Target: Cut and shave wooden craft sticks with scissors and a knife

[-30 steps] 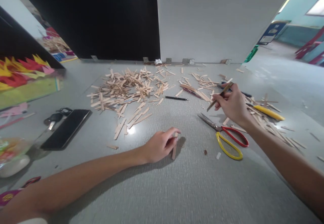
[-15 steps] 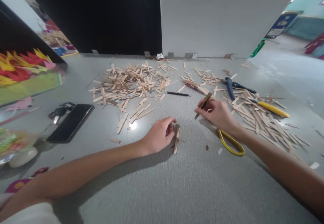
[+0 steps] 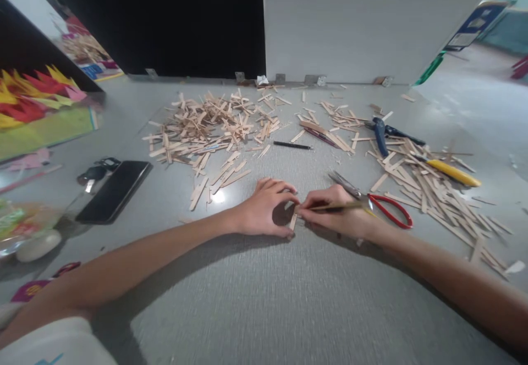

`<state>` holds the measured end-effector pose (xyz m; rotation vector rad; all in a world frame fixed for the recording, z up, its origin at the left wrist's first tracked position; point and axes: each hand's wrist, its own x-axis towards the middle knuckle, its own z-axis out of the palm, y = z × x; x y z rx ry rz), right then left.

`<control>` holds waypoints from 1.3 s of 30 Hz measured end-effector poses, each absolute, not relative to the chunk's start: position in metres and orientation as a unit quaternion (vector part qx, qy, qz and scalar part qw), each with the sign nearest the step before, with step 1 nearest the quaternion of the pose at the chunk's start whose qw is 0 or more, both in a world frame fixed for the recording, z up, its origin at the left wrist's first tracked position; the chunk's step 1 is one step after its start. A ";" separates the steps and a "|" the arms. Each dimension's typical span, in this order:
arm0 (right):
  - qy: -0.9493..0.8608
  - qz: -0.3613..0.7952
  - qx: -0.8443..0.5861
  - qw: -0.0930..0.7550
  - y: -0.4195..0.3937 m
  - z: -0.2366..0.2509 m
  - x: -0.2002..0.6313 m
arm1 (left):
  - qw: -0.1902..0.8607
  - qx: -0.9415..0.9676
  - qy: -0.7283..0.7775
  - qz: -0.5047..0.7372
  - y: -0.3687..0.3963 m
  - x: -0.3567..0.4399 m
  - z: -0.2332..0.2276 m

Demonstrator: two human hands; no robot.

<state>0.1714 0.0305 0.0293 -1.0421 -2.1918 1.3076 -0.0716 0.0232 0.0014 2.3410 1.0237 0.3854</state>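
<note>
Pale flat wooden craft stick [image 3: 292, 221] lies on grey table [image 3: 264, 299], between both hands. Left hand [image 3: 266, 211] pins it with fingertips; right hand [image 3: 336, 216] grips a pencil [image 3: 334, 207], tip on stick.

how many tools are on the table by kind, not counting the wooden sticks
scissors: 1
pliers: 1
yellow knife: 1
black pen: 1
pencil, in the right hand: 1
total: 5
</note>
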 end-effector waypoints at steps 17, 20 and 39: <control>-0.727 0.487 -0.407 0.263 0.020 0.008 0.162 | 0.257 0.882 0.369 0.144 0.025 -0.070 -0.012; -0.731 0.483 -0.402 0.267 0.020 0.008 0.162 | 0.259 0.881 0.370 0.142 0.024 -0.070 -0.011; -0.786 0.426 -0.376 0.245 0.022 0.007 0.165 | 0.258 0.891 0.355 0.114 0.022 -0.070 -0.006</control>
